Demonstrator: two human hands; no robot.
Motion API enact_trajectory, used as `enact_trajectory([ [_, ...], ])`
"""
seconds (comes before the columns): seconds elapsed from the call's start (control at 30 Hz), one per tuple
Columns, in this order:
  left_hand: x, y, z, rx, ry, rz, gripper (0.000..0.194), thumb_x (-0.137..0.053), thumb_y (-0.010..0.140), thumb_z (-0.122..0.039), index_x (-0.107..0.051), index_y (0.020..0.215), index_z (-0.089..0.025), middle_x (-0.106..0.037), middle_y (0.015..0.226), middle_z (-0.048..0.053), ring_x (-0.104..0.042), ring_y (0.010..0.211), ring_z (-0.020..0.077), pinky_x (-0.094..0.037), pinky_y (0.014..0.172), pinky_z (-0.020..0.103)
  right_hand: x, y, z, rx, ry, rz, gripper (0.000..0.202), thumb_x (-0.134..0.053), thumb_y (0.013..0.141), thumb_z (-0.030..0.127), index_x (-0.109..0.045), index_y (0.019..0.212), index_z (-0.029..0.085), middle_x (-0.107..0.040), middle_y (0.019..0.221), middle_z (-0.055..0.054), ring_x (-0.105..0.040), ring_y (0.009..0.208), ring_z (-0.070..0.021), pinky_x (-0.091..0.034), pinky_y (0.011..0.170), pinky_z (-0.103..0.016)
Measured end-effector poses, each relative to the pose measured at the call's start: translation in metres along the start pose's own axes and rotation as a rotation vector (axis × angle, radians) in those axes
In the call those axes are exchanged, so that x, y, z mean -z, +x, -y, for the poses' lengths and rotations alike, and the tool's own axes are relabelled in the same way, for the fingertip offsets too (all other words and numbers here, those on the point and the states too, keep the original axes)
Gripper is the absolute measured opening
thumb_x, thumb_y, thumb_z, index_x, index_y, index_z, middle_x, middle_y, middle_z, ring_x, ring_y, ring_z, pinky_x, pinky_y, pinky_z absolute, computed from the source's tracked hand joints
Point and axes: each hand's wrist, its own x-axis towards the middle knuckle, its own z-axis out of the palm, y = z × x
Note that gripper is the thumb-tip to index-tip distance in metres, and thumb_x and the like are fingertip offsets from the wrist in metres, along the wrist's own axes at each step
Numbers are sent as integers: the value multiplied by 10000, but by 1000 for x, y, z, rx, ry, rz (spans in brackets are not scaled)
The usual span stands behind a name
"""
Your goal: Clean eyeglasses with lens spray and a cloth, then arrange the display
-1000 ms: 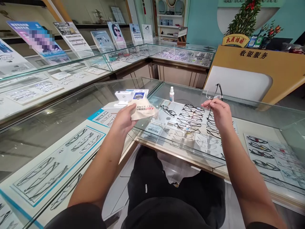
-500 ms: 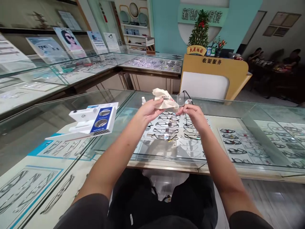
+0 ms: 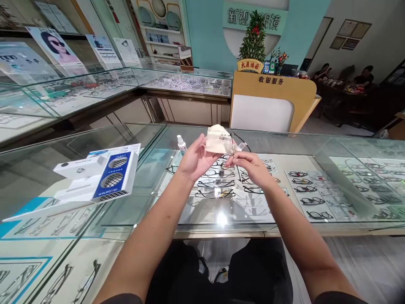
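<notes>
A cream cleaning cloth [image 3: 219, 140] with printed lettering is in my left hand [image 3: 196, 161], which is turned palm up with the fingers going behind the cloth. My right hand [image 3: 251, 166] pinches a pair of dark thin-framed eyeglasses [image 3: 242, 145] at its lower edge; a small white tag hangs on it. The cloth lies against the near lens and covers much of it. Both hands are above the glass counter [image 3: 202, 226]. A small white spray bottle [image 3: 181, 144] stands on the glass just beyond my left hand.
Rows of eyeglasses [image 3: 218, 183] lie under the counter glass. A white and blue display stand [image 3: 114, 175] is on the counter at left. Beyond are another glass showcase [image 3: 190, 84] and a yellow cashier desk [image 3: 303, 90]. People [image 3: 363, 78] sit at the far right.
My left hand has opened palm up and moved the cloth right, over the lens that showed bare before. The glasses have turned and shifted slightly left. The camera view has swung a little right.
</notes>
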Motion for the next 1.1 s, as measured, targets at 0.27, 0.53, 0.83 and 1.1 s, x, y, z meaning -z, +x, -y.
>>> enact_trajectory([
  [0.27, -2, -2, 10, -34, 82, -74, 256, -805, 848, -139, -798, 1091, -221, -820, 1244, 79, -770, 1247, 252, -580, 1209, 433, -3, -1, -1, -1, 108, -3, 236, -708, 978, 405, -809, 822, 260, -829, 946, -34, -689, 954, -235, -511, 944, -391],
  [0.53, -6, -8, 13, -105, 126, 76, 573, -1087, 668, -407, -753, 1099, -231, -760, 967, 5, -752, 824, 161, -588, 688, 263, -11, -4, -3, 16, 202, 126, 281, -736, 999, 462, -793, 818, 255, -811, 921, -39, -675, 922, -245, -490, 955, -404],
  [0.83, -8, -11, 14, -62, 194, 258, 560, -1007, 778, -576, -682, 997, -176, -690, 762, -3, -657, 547, 135, -505, 476, 262, -14, -6, 0, -18, 261, 180, 257, -748, 984, 419, -797, 814, 234, -787, 894, -37, -687, 927, -228, -521, 964, -389],
  [1.1, -9, -11, 14, -60, 206, 334, 482, -934, 893, -531, -648, 1108, -208, -710, 800, -9, -675, 565, 138, -512, 515, 269, -10, -4, -1, 14, 222, 165, 254, -720, 1007, 392, -791, 820, 236, -782, 889, -33, -661, 908, -216, -491, 950, -378],
])
